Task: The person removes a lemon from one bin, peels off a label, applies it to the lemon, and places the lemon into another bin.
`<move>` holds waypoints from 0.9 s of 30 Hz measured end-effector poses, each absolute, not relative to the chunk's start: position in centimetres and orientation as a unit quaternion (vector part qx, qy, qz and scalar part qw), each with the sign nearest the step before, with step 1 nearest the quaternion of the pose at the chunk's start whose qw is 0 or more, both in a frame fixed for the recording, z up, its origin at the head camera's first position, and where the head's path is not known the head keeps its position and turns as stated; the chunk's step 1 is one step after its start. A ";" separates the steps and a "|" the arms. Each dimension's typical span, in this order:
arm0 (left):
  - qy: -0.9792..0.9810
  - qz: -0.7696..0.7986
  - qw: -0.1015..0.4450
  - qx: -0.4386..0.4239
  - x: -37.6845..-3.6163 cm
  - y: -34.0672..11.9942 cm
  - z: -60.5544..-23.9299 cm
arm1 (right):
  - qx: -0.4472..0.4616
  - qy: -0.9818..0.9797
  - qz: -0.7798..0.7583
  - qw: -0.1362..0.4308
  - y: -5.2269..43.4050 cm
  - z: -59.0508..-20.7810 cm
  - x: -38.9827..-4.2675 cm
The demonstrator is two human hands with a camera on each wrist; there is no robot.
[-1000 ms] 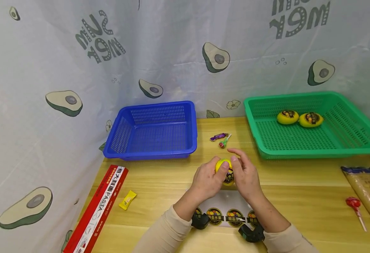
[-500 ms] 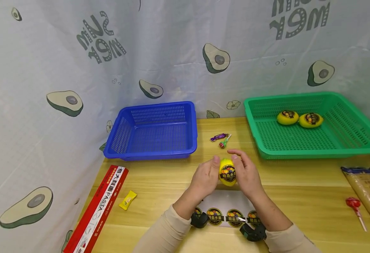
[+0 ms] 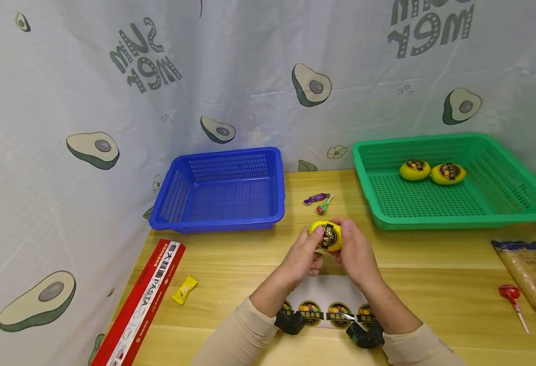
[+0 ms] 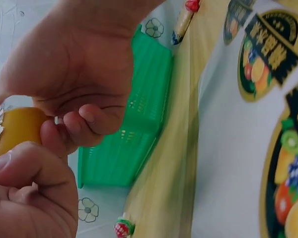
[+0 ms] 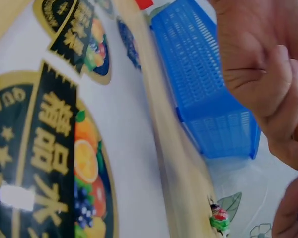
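Both hands hold a yellow lemon-like fruit [image 3: 325, 236] with a black sticker on it, above the wooden table [image 3: 231, 254] in front of me. My left hand [image 3: 305, 252] grips it from the left, thumb on top. My right hand [image 3: 352, 250] curls round its right side. In the left wrist view the yellow fruit [image 4: 15, 131] shows between the fingers. A white sticker sheet [image 3: 327, 300] with round fruit labels lies under my wrists, seen close in the right wrist view as the sticker sheet [image 5: 64, 148].
A blue basket [image 3: 224, 190] stands at the back left. A green basket [image 3: 515, 198] at the back right holds two stickered yellow fruits [image 3: 415, 170]. Candies [image 3: 320, 201] lie between the baskets. A red pasta box [image 3: 142, 300], yellow candy [image 3: 184, 290], red lollipop [image 3: 508, 293] and noodle pack [image 3: 531, 274] lie around.
Both hands have lifted the yellow fruit a little higher and farther away, and turned it so the sticker faces up and toward me. My right fingers have closed round it.
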State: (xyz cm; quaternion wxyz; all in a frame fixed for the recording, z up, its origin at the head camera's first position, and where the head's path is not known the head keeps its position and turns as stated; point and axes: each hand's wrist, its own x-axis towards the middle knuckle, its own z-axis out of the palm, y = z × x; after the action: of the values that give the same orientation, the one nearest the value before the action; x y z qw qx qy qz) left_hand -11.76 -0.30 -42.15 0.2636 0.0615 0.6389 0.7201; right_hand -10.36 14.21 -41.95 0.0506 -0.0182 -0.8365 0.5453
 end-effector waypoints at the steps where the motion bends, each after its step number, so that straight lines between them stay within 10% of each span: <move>1: 0.629 0.726 0.272 0.060 -11.6 -0.2 -42.2 | -0.020 -0.844 0.532 0.063 14.1 -42.0 -10.2; 17: 0.688 0.680 0.234 0.103 -11.3 0.0 -42.7 | -0.035 -0.863 0.468 0.188 13.1 -43.0 -9.7; 27: 0.774 0.582 0.144 0.205 -12.0 -0.7 -43.2 | -0.058 -0.852 0.501 0.141 13.0 -42.8 -9.6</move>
State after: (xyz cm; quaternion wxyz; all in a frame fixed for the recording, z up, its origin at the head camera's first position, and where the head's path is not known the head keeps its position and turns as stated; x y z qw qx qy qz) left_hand -11.99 -0.65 -43.24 0.1436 0.2047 0.7740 0.5817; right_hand -9.58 13.03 -42.85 0.1410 -0.0582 -0.8519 0.5011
